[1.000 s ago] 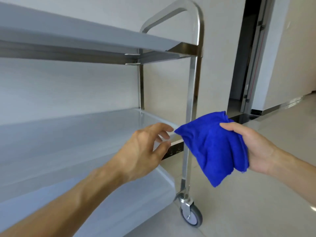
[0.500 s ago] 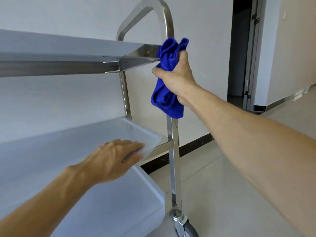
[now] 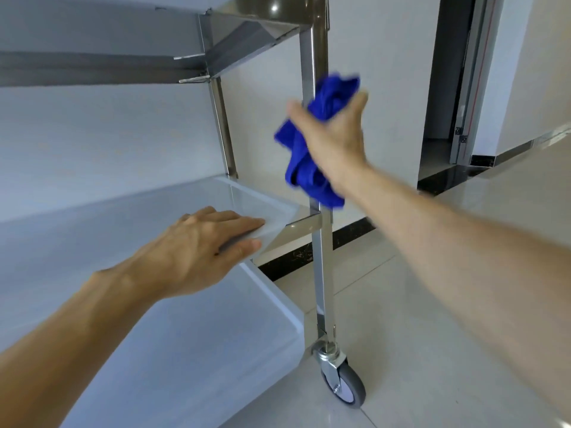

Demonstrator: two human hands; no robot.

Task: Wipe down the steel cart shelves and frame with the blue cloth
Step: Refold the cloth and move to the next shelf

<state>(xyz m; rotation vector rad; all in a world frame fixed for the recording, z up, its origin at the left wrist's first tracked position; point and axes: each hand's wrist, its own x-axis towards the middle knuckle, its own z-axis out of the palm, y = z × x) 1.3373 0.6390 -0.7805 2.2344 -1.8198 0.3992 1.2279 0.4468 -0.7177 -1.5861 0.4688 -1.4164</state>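
Our right hand (image 3: 335, 140) grips the blue cloth (image 3: 304, 168) around the cart's front post (image 3: 321, 273); our left hand (image 3: 197, 251) rests flat, fingers straight, on the middle shelf (image 3: 92, 230).

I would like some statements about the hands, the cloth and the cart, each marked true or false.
1. The right hand holds the blue cloth against the cart's vertical post. True.
2. The left hand holds a second cloth. False: it rests on the edge of the middle shelf and holds nothing.
3. The cloth lies flat on the bottom shelf. False: it is bunched around the post, above the middle shelf.
4. A caster wheel shows at the foot of the post. True.
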